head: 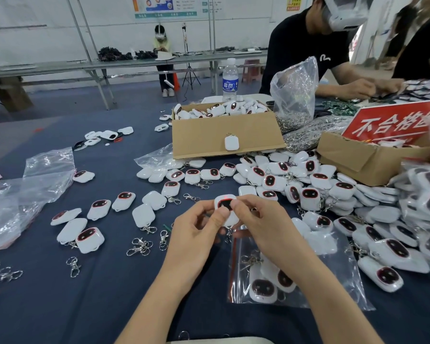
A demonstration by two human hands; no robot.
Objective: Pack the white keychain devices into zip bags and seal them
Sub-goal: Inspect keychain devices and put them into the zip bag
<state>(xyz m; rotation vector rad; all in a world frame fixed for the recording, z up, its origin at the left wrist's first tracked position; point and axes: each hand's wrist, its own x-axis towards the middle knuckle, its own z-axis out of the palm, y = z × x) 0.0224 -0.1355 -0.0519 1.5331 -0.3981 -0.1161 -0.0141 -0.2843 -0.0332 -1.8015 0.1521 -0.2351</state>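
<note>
Over the table (109, 294), left hand (196, 234) and right hand (261, 227) pinch one keychain device (225, 204), seemingly checking it; next comes sliding it into the zip bag (333, 281).

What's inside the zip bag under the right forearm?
The zip bag holds at least two white devices and metal clasps; the right forearm covers a strip across it.

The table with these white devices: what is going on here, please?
A person holds one white keychain device above the table, pinched between the left hand and right hand. A zip bag lying under the right forearm already holds a few devices. Many loose devices are heaped on the right, and more fill a cardboard box behind.
</note>
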